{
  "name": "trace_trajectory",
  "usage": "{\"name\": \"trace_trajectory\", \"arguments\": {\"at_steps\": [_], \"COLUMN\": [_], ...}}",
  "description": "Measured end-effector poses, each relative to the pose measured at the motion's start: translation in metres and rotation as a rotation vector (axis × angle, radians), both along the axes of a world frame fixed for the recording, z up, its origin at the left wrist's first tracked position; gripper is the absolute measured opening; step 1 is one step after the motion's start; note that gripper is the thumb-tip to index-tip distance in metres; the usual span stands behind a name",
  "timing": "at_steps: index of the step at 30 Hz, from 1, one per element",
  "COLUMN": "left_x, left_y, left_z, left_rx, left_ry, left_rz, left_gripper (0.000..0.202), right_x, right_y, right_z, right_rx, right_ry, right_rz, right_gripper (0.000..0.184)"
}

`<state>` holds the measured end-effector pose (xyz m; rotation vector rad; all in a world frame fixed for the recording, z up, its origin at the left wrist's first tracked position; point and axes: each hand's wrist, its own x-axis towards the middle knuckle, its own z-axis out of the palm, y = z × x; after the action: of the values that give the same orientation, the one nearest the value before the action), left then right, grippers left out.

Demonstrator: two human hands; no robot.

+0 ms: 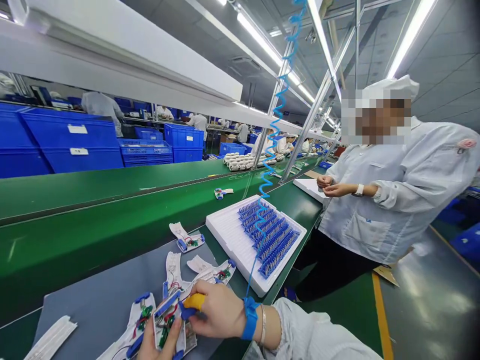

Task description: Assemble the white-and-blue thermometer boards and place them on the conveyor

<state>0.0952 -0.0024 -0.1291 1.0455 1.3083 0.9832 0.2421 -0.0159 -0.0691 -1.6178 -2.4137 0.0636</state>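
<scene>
My left hand (160, 340) grips a white plastic housing (180, 332) from below, its thumb and finger along the sides. Inside the housing are a green circuit board and red wires, with a blue strip along one edge. My right hand (219, 310) wears a yellow finger cover (195, 301) and pinches a small blue part (186, 311) against the housing's upper right end. A blue wrist strap (250, 319) circles my right wrist. Close by, on the grey mat (86, 305), lie several similar opened housings (140, 317) with boards and wires.
A white foam tray (225, 222) with rows of blue parts (268, 235) stands right of the mat. A coiled blue cord (268, 170) hangs over it. Beyond run a green conveyor belt (93, 215) and blue bins (75, 140). A co-worker (375, 190) stands at right, hands together.
</scene>
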Motion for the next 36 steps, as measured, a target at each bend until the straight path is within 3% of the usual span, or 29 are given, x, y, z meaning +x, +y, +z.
{"name": "trace_trajectory", "arguments": {"at_steps": [6, 16, 24, 28, 33, 36], "left_x": [0.000, 0.004, -0.002, -0.004, 0.001, -0.006], "left_y": [-0.004, -0.001, 0.002, 0.003, 0.001, 0.009], "left_z": [0.020, 0.030, 0.033, 0.032, 0.031, 0.036], "left_rx": [-0.050, -0.013, -0.189, -0.208, -0.194, -0.161], "left_ry": [-0.301, -0.398, -0.595, -0.637, -0.554, -0.514], "left_rz": [0.036, 0.088, 0.025, 0.048, 0.046, 0.012], "left_gripper": [0.057, 0.049, 0.050, 0.050, 0.051, 0.056], "right_x": [0.003, 0.005, 0.010, 0.016, 0.017, 0.019], "right_y": [0.006, 0.011, 0.008, 0.015, 0.021, 0.043], "right_z": [0.000, -0.007, 0.020, 0.034, 0.046, 0.049], "right_rx": [0.220, 0.297, 0.338, 0.179, -0.024, -0.074], "right_ry": [0.091, 0.113, 0.177, -0.021, -0.261, -0.248], "right_rz": [0.167, 0.163, 0.148, 0.282, 0.323, 0.389], "right_gripper": [0.023, 0.020, 0.027, 0.029, 0.032, 0.024]}}
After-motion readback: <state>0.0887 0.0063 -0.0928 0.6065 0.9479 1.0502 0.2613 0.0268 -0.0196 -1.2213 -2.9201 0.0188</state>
